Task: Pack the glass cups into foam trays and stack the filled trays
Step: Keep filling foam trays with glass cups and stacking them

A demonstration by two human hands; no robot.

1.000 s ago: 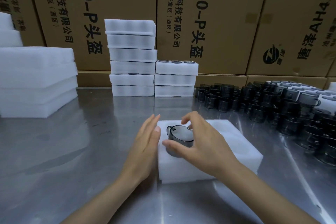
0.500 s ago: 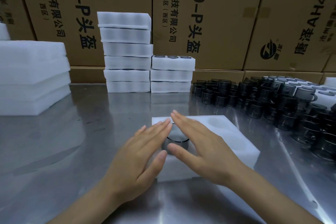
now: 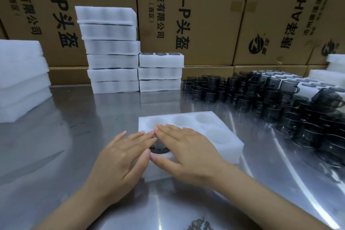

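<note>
A white foam tray with round pockets lies on the steel table in front of me. A dark glass cup sits sunk in its near left pocket, mostly hidden under my hands. My left hand and my right hand lie flat with straight fingers, pressing down on the cup and the foam around it, fingertips meeting above it. The other pockets I can see hold nothing. Many loose dark glass cups crowd the right side of the table.
Two stacks of filled foam trays stand at the back against cardboard boxes. A pile of foam sheets sits at the left. More foam with cups lies far right.
My right hand let go of the cup after lowering it into the pocket. Both hands flattened over it, and the cup now sits deeper in the foam.
</note>
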